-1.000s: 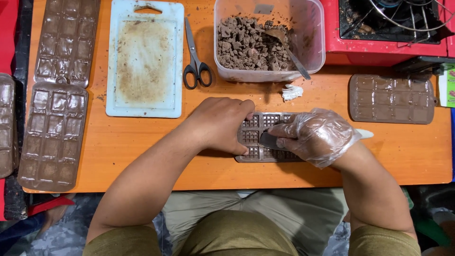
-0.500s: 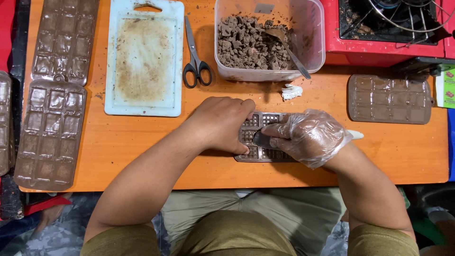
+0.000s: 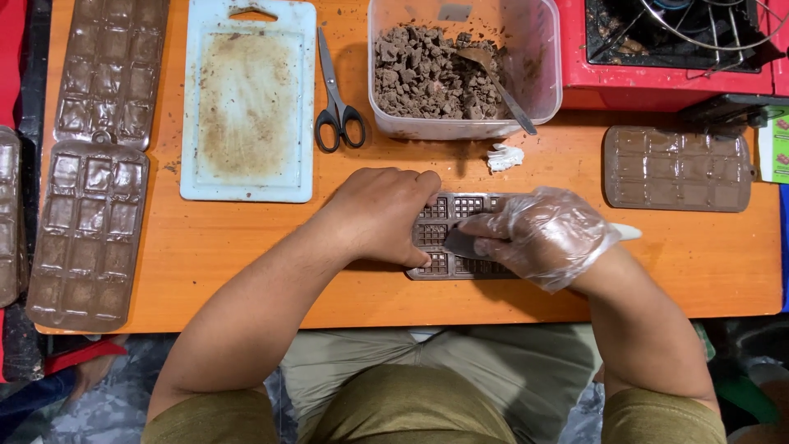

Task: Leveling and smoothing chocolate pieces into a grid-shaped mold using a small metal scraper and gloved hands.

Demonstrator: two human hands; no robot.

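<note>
A brown chocolate-bar mould (image 3: 450,215) lies on the orange table (image 3: 246,247) in front of me. My bare left hand (image 3: 380,215) presses down on the mould's left end. My right hand (image 3: 542,237), in a clear plastic glove, grips a scraper (image 3: 460,243) with a white handle; its blade rests flat on the mould's middle. My right hand hides the mould's right part.
A clear tub (image 3: 464,70) of chocolate chunks with a spoon stands behind the mould. Scissors (image 3: 335,99) and a white cutting board (image 3: 248,103) lie to its left. Filled moulds (image 3: 86,234) sit at far left, another (image 3: 675,168) at right. A red stove (image 3: 674,45) is back right.
My right hand with the scraper has shifted slightly left across the mould. The left hand stays pressed on the mould's left end.
</note>
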